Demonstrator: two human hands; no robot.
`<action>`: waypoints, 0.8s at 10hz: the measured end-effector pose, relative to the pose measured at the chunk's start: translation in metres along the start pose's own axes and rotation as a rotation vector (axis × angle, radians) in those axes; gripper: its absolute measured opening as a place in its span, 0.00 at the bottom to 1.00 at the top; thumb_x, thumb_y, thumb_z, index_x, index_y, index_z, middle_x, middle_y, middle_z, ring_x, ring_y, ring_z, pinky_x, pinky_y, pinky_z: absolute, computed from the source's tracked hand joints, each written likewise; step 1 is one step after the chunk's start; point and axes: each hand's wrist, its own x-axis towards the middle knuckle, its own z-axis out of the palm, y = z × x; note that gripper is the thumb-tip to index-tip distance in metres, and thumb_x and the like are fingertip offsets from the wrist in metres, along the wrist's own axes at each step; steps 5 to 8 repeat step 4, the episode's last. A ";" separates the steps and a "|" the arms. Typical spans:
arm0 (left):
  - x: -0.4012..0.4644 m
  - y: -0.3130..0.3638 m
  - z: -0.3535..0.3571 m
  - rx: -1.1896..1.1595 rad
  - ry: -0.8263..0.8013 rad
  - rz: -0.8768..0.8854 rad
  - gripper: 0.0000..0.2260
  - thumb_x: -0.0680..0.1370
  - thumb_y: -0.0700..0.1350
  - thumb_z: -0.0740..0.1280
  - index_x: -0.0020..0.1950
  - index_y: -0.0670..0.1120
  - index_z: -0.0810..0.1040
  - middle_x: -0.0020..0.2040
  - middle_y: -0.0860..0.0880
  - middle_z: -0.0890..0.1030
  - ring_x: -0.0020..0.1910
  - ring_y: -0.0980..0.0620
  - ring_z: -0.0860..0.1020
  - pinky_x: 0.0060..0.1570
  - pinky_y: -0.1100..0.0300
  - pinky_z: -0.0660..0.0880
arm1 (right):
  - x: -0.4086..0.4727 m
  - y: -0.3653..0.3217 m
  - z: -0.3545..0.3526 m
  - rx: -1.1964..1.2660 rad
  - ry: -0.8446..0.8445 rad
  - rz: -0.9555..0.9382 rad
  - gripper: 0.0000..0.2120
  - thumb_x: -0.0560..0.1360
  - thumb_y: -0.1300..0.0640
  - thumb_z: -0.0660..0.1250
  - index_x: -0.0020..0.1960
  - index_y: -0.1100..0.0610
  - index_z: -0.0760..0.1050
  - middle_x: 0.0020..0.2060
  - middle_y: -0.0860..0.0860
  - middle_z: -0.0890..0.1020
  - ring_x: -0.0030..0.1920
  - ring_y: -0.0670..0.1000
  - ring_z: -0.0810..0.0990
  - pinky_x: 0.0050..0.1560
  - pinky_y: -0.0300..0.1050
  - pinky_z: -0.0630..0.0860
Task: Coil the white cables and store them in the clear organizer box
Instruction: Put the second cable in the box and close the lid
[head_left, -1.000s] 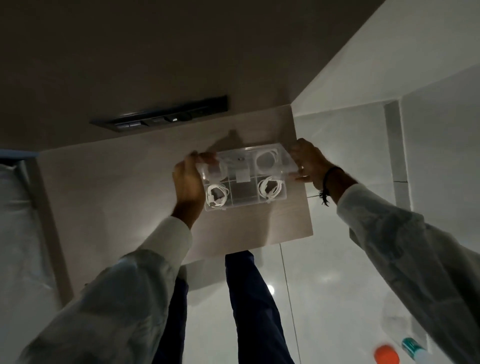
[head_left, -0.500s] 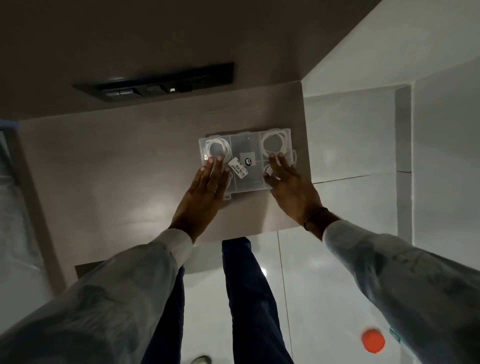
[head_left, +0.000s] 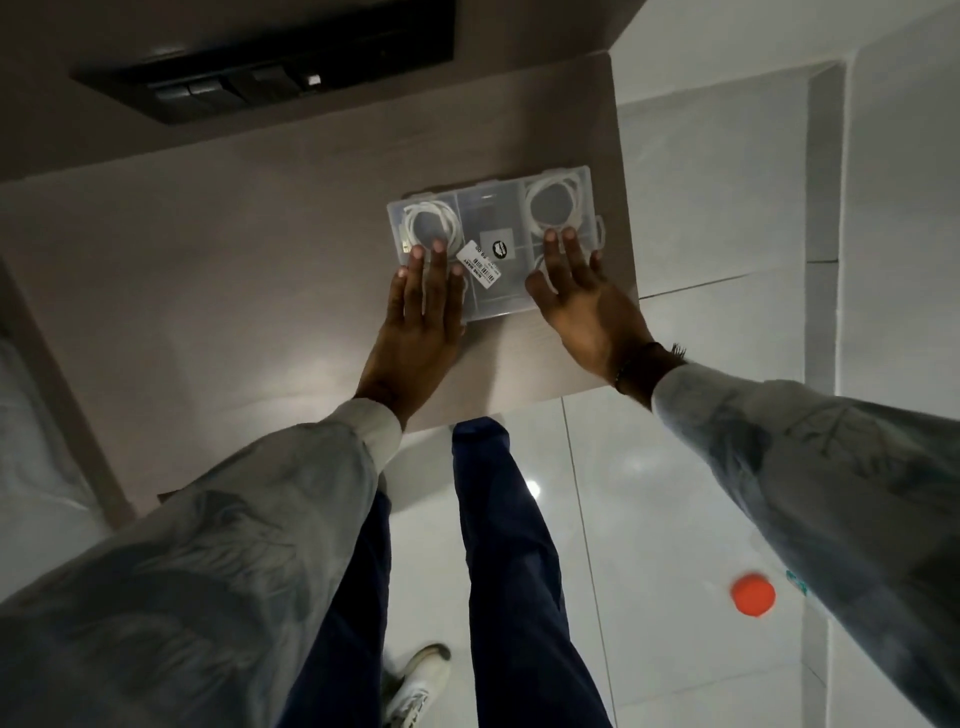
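Note:
The clear organizer box (head_left: 488, 208) lies flat on the wooden table (head_left: 234, 270) near its right edge, lid closed, with a barcode sticker on top. Coiled white cables show through the lid: one coil (head_left: 430, 224) in the far left compartment, another coil (head_left: 551, 200) in the far right one. My left hand (head_left: 418, 317) rests flat on the box's near left part, fingers spread. On the near right part my right hand (head_left: 582, 296) also lies flat with fingers apart. The near compartments are hidden under my hands.
A dark switch panel (head_left: 270, 78) is set in the wall behind the table. White floor tiles lie to the right and below. An orange cap (head_left: 753, 595) sits on the floor at the right. My legs and a white shoe (head_left: 415, 686) stand below the table edge.
A second ago both hands held the box by its ends, lifted and tilted. Now it lies flat on the table and both hands press flat on its lid.

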 end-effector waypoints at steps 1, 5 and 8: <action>0.002 -0.002 0.004 0.093 0.013 0.065 0.26 0.88 0.53 0.51 0.79 0.35 0.64 0.76 0.31 0.70 0.73 0.30 0.72 0.68 0.42 0.76 | -0.001 -0.008 0.006 -0.017 0.064 0.067 0.16 0.79 0.68 0.61 0.67 0.65 0.71 0.74 0.74 0.64 0.74 0.76 0.63 0.67 0.73 0.70; -0.010 -0.028 -0.029 -0.022 -0.141 0.088 0.33 0.86 0.59 0.49 0.84 0.40 0.46 0.84 0.34 0.48 0.83 0.33 0.52 0.79 0.36 0.58 | -0.002 -0.028 -0.013 0.061 0.049 0.193 0.22 0.84 0.55 0.59 0.75 0.62 0.62 0.78 0.71 0.59 0.79 0.70 0.57 0.76 0.71 0.57; -0.010 -0.028 -0.029 -0.022 -0.141 0.088 0.33 0.86 0.59 0.49 0.84 0.40 0.46 0.84 0.34 0.48 0.83 0.33 0.52 0.79 0.36 0.58 | -0.002 -0.028 -0.013 0.061 0.049 0.193 0.22 0.84 0.55 0.59 0.75 0.62 0.62 0.78 0.71 0.59 0.79 0.70 0.57 0.76 0.71 0.57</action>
